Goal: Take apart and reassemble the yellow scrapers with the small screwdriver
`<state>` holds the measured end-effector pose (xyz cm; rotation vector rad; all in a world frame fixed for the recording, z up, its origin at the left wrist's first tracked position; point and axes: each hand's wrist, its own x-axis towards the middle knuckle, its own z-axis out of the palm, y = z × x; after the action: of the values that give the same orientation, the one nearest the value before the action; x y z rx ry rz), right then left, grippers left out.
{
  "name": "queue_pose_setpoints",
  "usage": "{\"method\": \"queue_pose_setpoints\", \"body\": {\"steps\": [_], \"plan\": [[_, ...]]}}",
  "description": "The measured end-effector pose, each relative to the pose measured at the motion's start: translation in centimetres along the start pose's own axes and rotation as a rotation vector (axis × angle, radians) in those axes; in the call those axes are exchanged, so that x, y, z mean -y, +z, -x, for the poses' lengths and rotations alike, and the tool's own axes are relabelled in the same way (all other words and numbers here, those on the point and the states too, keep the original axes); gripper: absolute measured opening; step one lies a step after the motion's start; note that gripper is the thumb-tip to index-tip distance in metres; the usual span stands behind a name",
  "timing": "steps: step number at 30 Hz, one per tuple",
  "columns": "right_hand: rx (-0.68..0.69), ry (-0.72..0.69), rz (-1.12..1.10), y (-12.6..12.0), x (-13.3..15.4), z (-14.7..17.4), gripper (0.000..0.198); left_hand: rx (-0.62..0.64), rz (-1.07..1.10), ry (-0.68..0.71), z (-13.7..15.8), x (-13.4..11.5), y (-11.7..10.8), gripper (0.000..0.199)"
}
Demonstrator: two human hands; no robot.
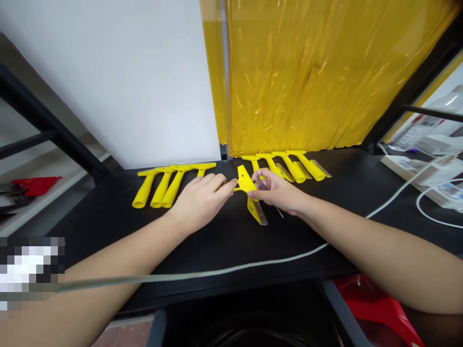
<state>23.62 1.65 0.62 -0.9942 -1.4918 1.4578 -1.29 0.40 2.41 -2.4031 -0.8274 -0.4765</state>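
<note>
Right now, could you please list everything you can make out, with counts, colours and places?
left T-shaped tools: four, yellow, table's left
right T-shaped tools: four, yellow, table's back right
held piece: one, yellow, between hands
bladed piece: one, yellow with metal blade, just below held piece
thin-shafted tool: one, dark handle, right hand
table: one, black, beneath
panel: one, white, behind left
plastic sheeting: count unclear, yellow, behind right
cable: at least one, white, across front
bottle: at least one, clear, far right
red object: one, red, bottom right
left hand: one, bare, gripping held piece
right hand: one, bare, around thin-shafted tool
</note>
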Motion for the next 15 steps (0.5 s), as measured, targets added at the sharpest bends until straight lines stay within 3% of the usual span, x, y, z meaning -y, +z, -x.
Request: {"method": "queue_pose_setpoints", "body": {"steps": [3, 7, 15], "plan": [[-0.029, 0.007, 0.003, -0.1, 0.0, -0.2, 0.048, -0.003, 0.006, -0.013, 0.1, 0.0, 0.0, 0.032], [-0.058, -0.09, 0.126, -0.7, -0.4, -0.7, 0.045, 0.0, -0.028, -0.011, 0.2, 0.0, 0.0, 0.031], [-0.003, -0.368, 0.699, -1.4, 0.2, 0.2, 0.015, 0.039, -0.026, -0.037, 0.2, -0.4, -0.4, 0.033]]}}
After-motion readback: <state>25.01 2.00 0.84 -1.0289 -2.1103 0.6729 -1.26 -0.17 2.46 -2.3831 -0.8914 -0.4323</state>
